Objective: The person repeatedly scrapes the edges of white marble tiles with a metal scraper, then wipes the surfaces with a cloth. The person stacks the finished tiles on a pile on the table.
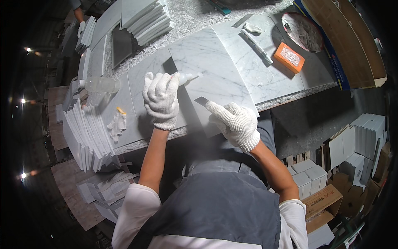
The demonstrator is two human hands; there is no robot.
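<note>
My left hand point(161, 99), in a white knit glove, is closed round a small white squeeze bottle point(184, 78). Its nozzle points right, with the tip at the surface of a grey-veined white marble tile point(224, 72). Lower and to the right, my right hand point(235, 122), also gloved, grips a thin flat metal scraper blade point(201, 101). The blade sticks out past the fingertips, over the tile's near left part. Part of the tile reaches past the worktable's front edge, above my lap.
Tile stacks stand at the near left point(85, 135) and back point(149, 20). A clear plastic bottle point(101, 84) and loose glove point(118, 124) lie left. To the right are an orange box point(289, 58), marker-like tube point(257, 49), round tub point(302, 32) and cardboard box point(346, 41). Another person's gloved hand point(81, 29) shows far left.
</note>
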